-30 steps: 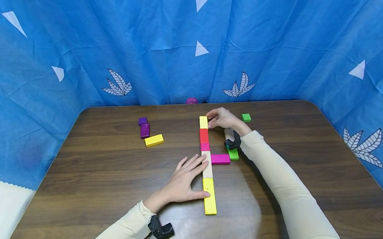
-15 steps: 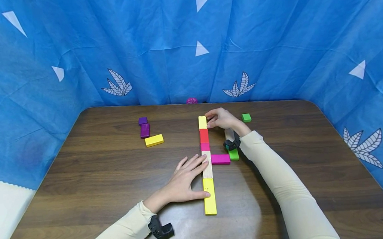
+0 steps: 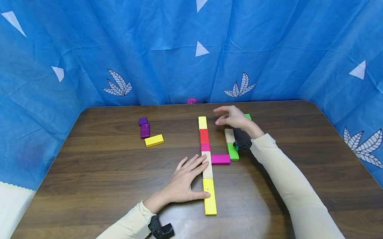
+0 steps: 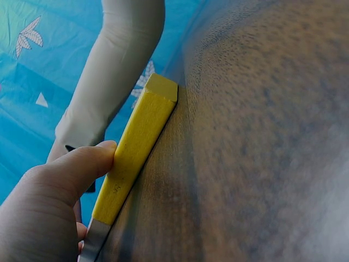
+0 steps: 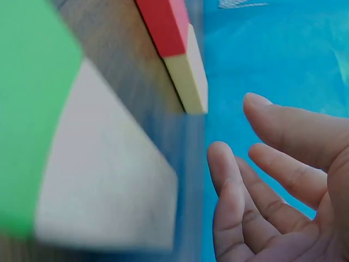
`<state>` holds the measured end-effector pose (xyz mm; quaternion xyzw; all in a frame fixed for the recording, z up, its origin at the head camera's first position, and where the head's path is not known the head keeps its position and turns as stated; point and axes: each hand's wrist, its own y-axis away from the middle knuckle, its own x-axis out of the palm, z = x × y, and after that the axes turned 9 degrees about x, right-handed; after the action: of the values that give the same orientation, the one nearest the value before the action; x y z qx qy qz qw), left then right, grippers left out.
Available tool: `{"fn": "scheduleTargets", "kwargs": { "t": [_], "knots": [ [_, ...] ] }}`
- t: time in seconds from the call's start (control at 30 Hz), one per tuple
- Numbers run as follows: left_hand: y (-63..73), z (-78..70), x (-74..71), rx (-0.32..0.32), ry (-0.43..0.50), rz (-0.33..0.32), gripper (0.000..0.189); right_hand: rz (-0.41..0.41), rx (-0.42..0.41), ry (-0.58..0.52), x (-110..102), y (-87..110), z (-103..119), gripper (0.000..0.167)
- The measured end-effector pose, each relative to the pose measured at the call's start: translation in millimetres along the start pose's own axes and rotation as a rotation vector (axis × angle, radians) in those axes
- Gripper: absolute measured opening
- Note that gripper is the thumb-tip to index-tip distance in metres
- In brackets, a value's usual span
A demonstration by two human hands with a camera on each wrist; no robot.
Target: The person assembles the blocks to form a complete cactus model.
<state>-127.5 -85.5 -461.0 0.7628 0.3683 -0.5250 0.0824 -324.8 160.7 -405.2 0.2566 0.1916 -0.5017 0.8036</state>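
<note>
A straight column of blocks runs up the table in the head view: long yellow (image 3: 210,204), bare wood (image 3: 207,172), pink (image 3: 205,147), red (image 3: 204,136) and pale yellow (image 3: 202,122) at the far end. My left hand (image 3: 184,181) rests on it with spread fingers, fingertips on the wood block and thumb on the long yellow one. A magenta block (image 3: 220,159) juts right from the column to a green block (image 3: 232,152), with another wood block (image 3: 229,135) beyond. My right hand (image 3: 233,117) hovers right of the pale yellow block, fingers loosely bent, holding nothing.
Two purple blocks (image 3: 144,130) and a yellow block (image 3: 154,140) lie at the back left. A small green block (image 3: 247,116) is partly hidden behind my right hand. A blue curtain (image 3: 167,69) hangs beyond the table's far edge.
The pale yellow block shifted slightly left, in line with the column. My right hand then came away from it to the right, uncovering more of the wood block. My left hand stayed still.
</note>
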Motion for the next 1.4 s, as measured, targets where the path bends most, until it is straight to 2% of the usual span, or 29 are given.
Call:
{"fn": "scheduleTargets", "kwargs": {
  "t": [0.23, 0.4, 0.53, 0.73, 1.03, 1.4],
  "knots": [
    [1.0, -0.2, -0.1, 0.003, -0.006, -0.011, 0.093, -0.145, -0.007, -0.043, -28, 19.7, -18, 0.052],
    [1.4, -0.4, -0.1, -0.002, -0.019, -0.01, 0.093, -0.256, 0.042, -0.075, -47, 30.1, -34, 0.054],
    [1.4, 0.1, 0.7, -0.002, -0.023, -0.008, 0.092, -0.313, 0.098, -0.096, -59, 35.0, -46, 0.055],
    [1.1, 0.4, 1.3, -0.002, -0.019, -0.008, 0.092, -0.318, 0.167, -0.138, -66, 36.7, -64, 0.056],
    [0.6, 0.0, 1.3, 0.008, -0.021, -0.014, 0.093, -0.254, 0.25, -0.146, -68, 33.9, -87, 0.059],
    [-0.5, -0.5, 0.4, 0.009, -0.022, -0.013, 0.092, -0.227, 0.262, -0.127, -64, 30.6, -90, 0.057]
  ]
}}
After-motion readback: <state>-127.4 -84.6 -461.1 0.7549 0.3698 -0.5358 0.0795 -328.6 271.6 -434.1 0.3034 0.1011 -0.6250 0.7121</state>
